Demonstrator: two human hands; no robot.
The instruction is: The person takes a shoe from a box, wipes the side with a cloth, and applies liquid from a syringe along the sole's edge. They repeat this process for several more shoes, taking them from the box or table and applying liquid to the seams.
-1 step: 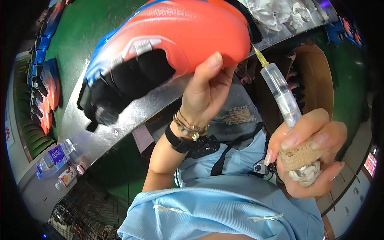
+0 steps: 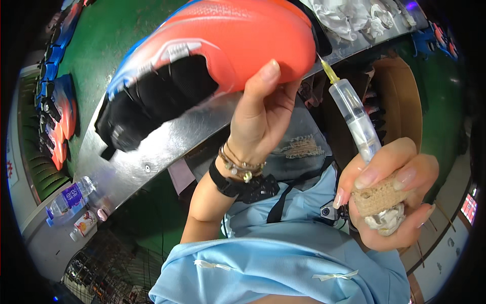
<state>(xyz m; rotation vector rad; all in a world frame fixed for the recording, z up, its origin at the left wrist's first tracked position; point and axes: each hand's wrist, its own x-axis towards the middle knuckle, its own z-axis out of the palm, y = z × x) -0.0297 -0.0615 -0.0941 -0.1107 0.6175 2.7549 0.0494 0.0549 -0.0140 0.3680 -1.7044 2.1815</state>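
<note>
A coral-red and blue shoe (image 2: 248, 43) with a black collar (image 2: 162, 96) is held up by my left hand (image 2: 260, 114). The thumb presses on its red side; the other fingers are mostly hidden behind it. My right hand (image 2: 400, 175) is closed around a clear syringe (image 2: 354, 114) with a yellow needle hub (image 2: 330, 72). The thin needle points up to the edge of the shoe's red end; whether it touches cannot be made out. A rough tan piece (image 2: 377, 197) and crumpled white material (image 2: 386, 219) are also within the right hand's grasp.
Below the shoe lies a metal-edged table (image 2: 152, 162) with a green surface. Crumpled white paper (image 2: 344, 17) is at the top right, above an open cardboard box (image 2: 400, 96). More shoes (image 2: 63, 106) line the far left. A plastic bottle (image 2: 71, 200) and a small white bottle (image 2: 84, 225) lie lower left.
The shoe has turned slightly, its black collar end shifting up and left. The left thumb has moved up a little with it. My right hand and the syringe are nearly still.
</note>
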